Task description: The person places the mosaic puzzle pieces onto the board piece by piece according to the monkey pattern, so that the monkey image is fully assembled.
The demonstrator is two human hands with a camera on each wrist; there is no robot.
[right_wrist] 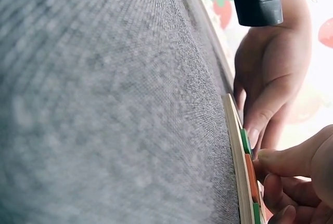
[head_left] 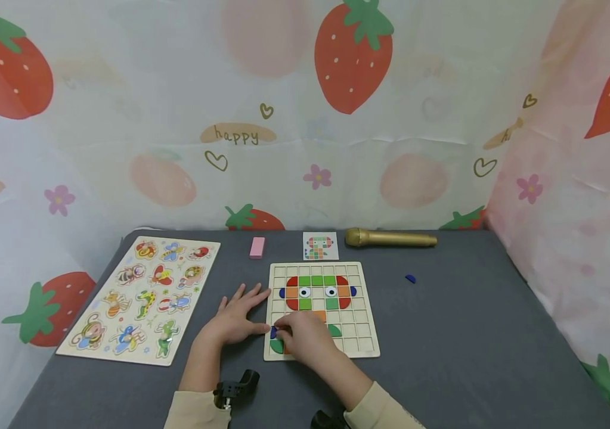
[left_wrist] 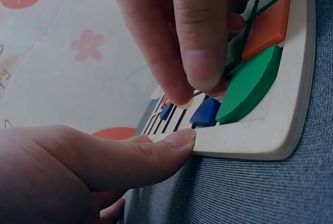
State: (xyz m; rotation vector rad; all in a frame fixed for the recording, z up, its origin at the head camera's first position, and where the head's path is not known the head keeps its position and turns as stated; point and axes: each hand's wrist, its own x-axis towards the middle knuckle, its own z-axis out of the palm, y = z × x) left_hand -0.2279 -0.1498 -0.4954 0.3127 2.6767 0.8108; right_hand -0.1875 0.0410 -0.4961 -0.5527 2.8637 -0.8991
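Note:
A wooden grid board (head_left: 367,351) bears colored tiles laid out as a face, with more tiles below it. My left hand (head_left: 233,322) lies at the board's left side with fingers spread, its thumb (left_wrist: 151,154) on the board's edge. My right hand (head_left: 307,338) reaches over the lower left of the board, fingers curled. Its fingertips pinch at a small blue piece (left_wrist: 206,112) beside a green quarter-round tile (left_wrist: 251,84). An orange tile (left_wrist: 267,28) adjoins the green one. The right hand hides part of the lower tiles in the head view.
A pattern card (head_left: 321,246) and a pink block (head_left: 257,248) lie behind the board, near a gold microphone (head_left: 396,238). To the right is a loose blue half-round piece (head_left: 410,279). A large cartoon insect puzzle board (head_left: 176,280) lies at the left.

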